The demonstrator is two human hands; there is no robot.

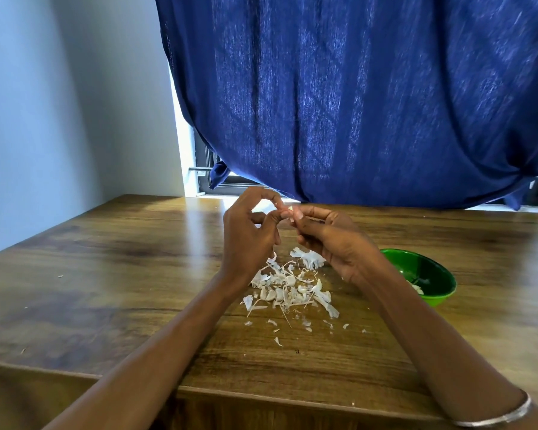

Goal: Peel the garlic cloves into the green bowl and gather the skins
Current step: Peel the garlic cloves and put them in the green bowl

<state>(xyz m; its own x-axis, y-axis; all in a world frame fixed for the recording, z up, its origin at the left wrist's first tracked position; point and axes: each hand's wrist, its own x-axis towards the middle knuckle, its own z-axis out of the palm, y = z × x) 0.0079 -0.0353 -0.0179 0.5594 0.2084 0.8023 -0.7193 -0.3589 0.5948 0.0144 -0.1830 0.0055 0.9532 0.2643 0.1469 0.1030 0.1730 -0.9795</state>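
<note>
Both hands are raised above the wooden table (112, 274), fingertips meeting over the middle. Left hand (249, 234): fingers curled, thumb and forefinger pinching at a small pale garlic clove (288, 210). Right hand (330, 237): fingers curled too, pinching the same clove from the other side. The clove is mostly hidden between the fingertips; how much skin remains on it cannot be told.

Below the hands, a loose heap of skins (289, 287), white and papery, lies on the table, with stray flakes scattered toward the near edge. The green bowl (429, 274) stands to the right of the heap, partly behind the right forearm; something pale lies in its bottom, probably peeled cloves. A metal bangle (500, 414) circles the right wrist. A blue curtain (354, 97) hangs behind.

Judgement: peeling is mid-way, one clove in hand. Some pale lumps in the heap may be unpeeled cloves; I can't tell.

Next move, as I read it: strip the last skin with a fingernail, let it fall on the heap, then carry the clove right and drop it in the bowl. The scattered flakes will need sweeping in later.
</note>
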